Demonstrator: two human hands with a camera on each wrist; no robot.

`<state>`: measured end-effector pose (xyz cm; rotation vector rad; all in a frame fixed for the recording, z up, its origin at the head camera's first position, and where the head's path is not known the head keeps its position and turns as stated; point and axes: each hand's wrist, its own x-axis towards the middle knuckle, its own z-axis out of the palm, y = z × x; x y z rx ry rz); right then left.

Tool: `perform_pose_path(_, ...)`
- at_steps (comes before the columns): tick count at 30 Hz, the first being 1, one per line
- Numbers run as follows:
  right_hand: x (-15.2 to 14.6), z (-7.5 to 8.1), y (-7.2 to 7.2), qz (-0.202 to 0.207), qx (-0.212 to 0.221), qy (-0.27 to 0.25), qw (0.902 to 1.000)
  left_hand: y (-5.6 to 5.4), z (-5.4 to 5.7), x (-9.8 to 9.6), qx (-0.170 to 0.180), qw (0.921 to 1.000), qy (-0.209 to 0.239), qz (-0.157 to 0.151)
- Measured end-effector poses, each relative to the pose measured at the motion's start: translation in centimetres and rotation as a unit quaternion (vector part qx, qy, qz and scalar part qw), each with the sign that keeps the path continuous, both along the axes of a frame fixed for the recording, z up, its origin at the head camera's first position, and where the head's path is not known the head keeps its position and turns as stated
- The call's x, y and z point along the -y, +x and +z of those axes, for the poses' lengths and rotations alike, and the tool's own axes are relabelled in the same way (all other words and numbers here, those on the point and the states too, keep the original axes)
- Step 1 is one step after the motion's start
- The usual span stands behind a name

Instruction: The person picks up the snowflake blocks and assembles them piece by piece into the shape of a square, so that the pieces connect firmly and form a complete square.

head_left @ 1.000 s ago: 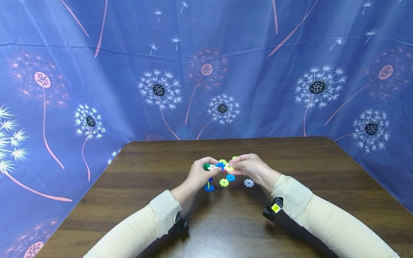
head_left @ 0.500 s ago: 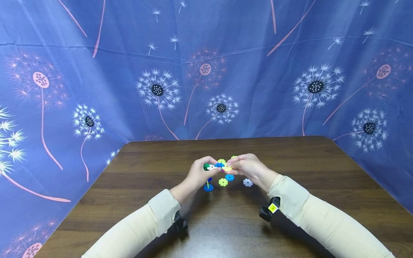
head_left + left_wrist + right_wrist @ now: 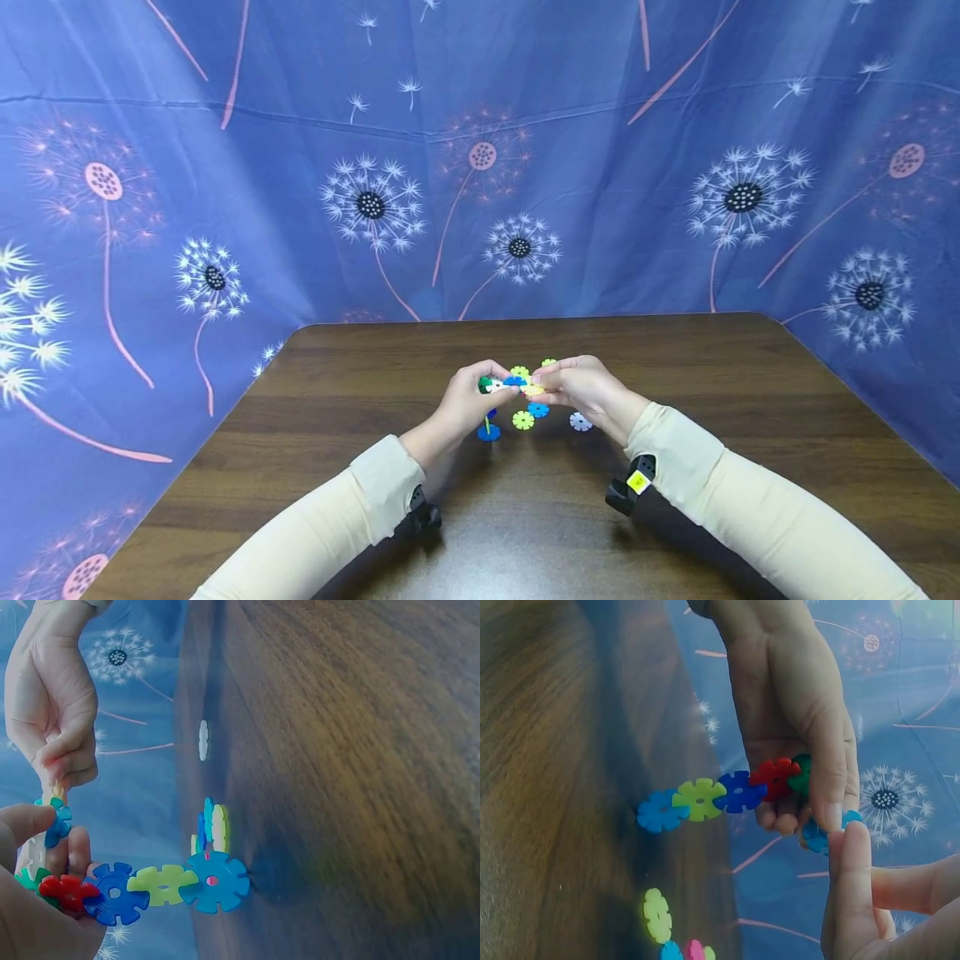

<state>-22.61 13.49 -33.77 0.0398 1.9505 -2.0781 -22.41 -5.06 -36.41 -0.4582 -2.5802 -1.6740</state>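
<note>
A chain of notched plastic discs, slotted together edge to edge, hangs from my left hand (image 3: 465,400), which grips it near the top. In the left wrist view the chain runs from a light blue disc (image 3: 226,891) low by the table through a yellow-green disc (image 3: 153,882), a dark blue disc (image 3: 130,898) and a red disc (image 3: 67,891) to green and white discs at the fingers. Another blue disc (image 3: 514,381) sits between the hands. My right hand (image 3: 592,393) pinches a pale yellow disc (image 3: 531,389) against that blue one; its fingers partly hide it.
Loose discs lie on the brown wooden table (image 3: 322,417) below and behind the hands: a yellow-green disc (image 3: 523,421), a blue disc (image 3: 538,410), a whitish disc (image 3: 581,422) and a yellow disc (image 3: 519,372). A patterned blue cloth (image 3: 600,208) hangs behind the table.
Both hands stay together at the upper end of the chain. The blue disc between them shows flatter than a second ago, and the head view has shifted slightly.
</note>
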Motion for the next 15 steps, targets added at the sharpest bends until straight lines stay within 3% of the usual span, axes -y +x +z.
perform_pose_path(4,0.1,-0.2,0.1,-0.008,0.009,0.007,0.9999,0.1,-0.1,0.0,0.003,1.0,-0.007,-0.001)
perform_pose_path(15,-1.0,0.2,0.5,0.039,0.01,0.001,0.9992,0.1,-0.1,-0.1,0.016,0.9998,0.007,-0.014)
